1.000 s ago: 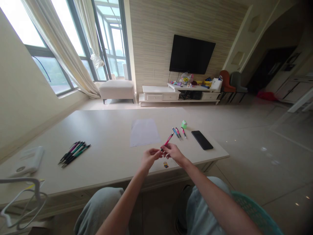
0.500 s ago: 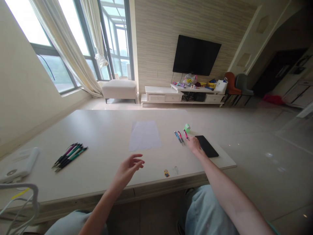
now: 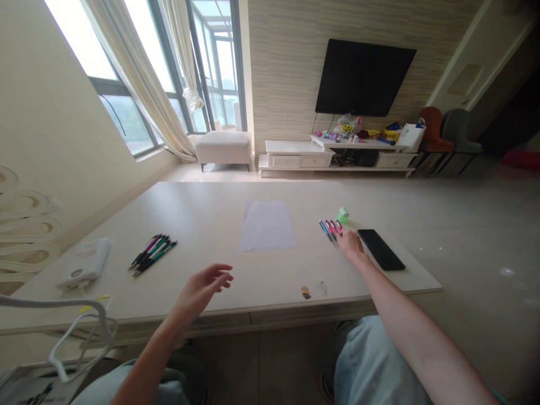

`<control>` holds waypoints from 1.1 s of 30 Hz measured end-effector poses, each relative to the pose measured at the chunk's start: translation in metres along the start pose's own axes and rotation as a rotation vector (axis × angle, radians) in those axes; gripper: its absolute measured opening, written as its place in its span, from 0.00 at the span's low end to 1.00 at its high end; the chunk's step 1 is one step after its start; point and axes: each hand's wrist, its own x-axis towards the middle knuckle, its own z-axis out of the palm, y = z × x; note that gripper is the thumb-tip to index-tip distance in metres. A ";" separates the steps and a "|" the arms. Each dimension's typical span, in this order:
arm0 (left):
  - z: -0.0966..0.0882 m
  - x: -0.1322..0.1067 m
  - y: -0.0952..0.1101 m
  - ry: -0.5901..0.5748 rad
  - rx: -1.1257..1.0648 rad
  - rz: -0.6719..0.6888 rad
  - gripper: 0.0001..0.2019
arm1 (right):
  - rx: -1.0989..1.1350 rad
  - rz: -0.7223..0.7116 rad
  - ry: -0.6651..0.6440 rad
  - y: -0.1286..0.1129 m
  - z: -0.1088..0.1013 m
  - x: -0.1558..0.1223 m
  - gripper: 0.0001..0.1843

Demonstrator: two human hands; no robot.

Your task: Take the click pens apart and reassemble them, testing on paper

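Note:
My left hand hovers over the table's near side, its fingers loosely bent and apart with nothing in them. To the right, my right hand is closed at the end of a pink pen. Close beside it, a blue pen and other pink pens lie side by side. A small green and white container stands just beyond that hand. A black phone-like slab lies to its right. Between the hands is a sheet of white paper.
A bunch of dark, green and purple pens lies on the left of the white table. Behind it sits a white box-like device with a cable. A yellow cartoon figure sticker and a small clear item lie near the front edge.
The camera view has shifted, so the scene sits further right. The pens by my right hand now lie closer together, with one more pink one showing. My left hand has drawn away from the paper.

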 end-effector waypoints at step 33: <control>-0.068 0.055 -0.031 0.556 -0.026 -0.115 0.10 | 0.526 -0.259 0.039 -0.070 -0.027 -0.047 0.20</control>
